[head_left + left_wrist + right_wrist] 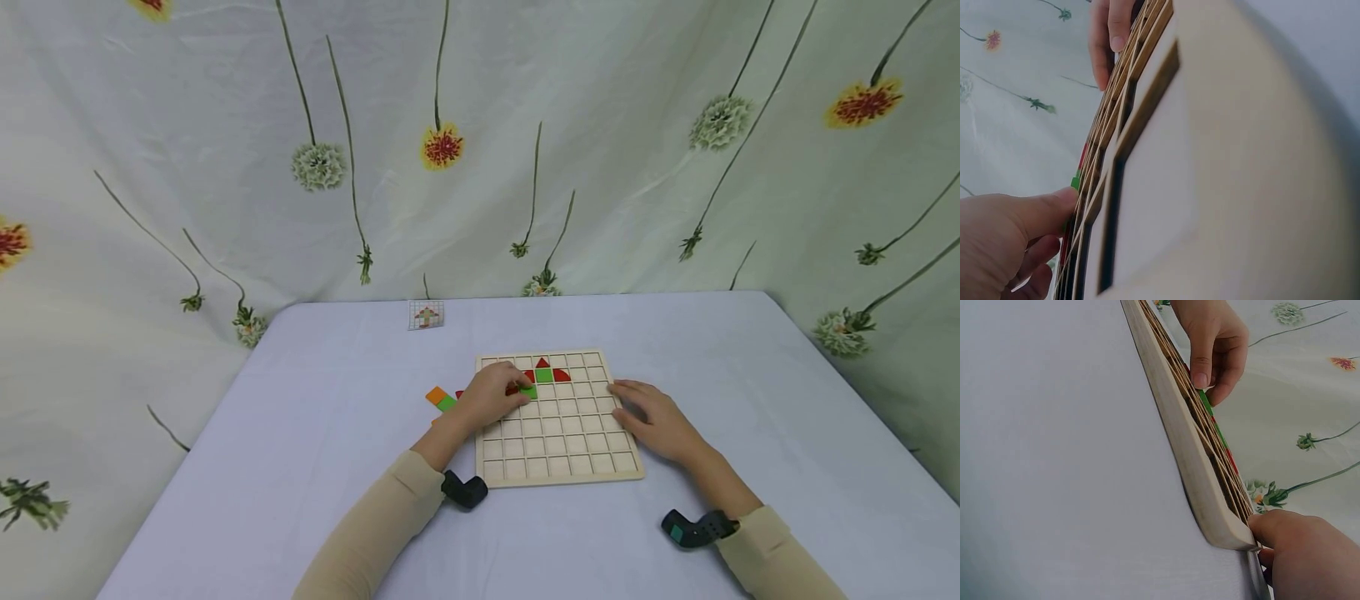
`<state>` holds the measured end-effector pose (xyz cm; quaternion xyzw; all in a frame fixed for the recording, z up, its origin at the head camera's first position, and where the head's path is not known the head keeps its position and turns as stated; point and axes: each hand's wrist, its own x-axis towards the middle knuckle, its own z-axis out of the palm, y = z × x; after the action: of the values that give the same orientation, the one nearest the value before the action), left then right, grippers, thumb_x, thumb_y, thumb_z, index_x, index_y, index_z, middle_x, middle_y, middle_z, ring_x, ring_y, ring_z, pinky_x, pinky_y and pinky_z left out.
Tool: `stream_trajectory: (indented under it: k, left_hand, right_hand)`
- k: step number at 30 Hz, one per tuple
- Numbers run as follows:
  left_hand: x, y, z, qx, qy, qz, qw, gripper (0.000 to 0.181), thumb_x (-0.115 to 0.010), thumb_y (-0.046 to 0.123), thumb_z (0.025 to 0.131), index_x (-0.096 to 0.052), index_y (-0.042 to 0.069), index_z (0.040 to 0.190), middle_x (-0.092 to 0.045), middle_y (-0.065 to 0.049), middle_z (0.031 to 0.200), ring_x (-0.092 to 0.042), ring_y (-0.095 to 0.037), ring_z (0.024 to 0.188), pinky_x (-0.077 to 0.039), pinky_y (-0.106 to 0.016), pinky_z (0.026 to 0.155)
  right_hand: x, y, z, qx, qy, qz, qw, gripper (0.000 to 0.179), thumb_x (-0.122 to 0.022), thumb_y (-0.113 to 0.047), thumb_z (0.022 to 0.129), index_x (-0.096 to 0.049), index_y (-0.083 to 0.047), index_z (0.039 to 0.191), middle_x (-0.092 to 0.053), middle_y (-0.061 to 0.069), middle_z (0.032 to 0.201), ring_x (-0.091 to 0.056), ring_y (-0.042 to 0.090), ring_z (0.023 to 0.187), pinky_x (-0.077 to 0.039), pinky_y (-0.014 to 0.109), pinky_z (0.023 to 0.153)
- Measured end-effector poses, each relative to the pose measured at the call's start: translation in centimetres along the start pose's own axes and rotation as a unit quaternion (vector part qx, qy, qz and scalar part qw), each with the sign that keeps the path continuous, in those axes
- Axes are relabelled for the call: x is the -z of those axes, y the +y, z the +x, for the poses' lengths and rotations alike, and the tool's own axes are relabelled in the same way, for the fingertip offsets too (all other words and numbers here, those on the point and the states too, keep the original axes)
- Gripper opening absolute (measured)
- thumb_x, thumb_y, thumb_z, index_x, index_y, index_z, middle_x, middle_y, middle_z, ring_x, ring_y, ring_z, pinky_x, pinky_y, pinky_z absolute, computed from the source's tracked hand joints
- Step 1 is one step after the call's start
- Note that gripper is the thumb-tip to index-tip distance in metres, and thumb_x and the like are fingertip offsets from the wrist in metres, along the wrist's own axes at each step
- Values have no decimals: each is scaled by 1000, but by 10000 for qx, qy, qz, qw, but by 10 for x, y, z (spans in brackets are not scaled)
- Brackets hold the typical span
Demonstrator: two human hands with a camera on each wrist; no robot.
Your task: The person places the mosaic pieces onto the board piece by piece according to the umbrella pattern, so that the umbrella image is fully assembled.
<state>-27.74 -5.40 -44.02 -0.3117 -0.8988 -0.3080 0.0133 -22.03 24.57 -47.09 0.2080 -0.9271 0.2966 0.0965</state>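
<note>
A wooden grid board [558,446] lies flat on the table. My left hand [491,396] reaches over its left side, and its thumb and fingers pinch a green square tile [529,392], with a red tile [512,389] partly hidden under the fingers. In the left wrist view the thumb [1063,199] sits against the green tile. Just above are another green square [543,375], a red triangle [542,362] and a red rounded piece [562,376]. With fingers extended, my right hand [656,421] touches the board's right edge; in the right wrist view its thumb [1272,526] is at the corner.
Left of the board lie loose tiles, among them an orange one [436,395] and a green one [447,403], partly behind the left hand. A small printed card [426,315] with a gridded picture is at the table's far edge. A flowered cloth [622,167] hangs behind the table [337,400].
</note>
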Motion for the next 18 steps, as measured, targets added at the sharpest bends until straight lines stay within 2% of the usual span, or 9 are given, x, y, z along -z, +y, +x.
stream_trajectory:
  k: [18]
  left_hand:
    - [-3,-2,0,79,141,-36,9999,19,-76,17,86,-74,7,102,-66,-3,101,-59,-18,91,-49,-32,83]
  right_hand:
    - [-2,2,0,24,21,-28,10000,44,-59,-21,97,-55,2,135,-53,23,136,-43,44,129,-32,60,103]
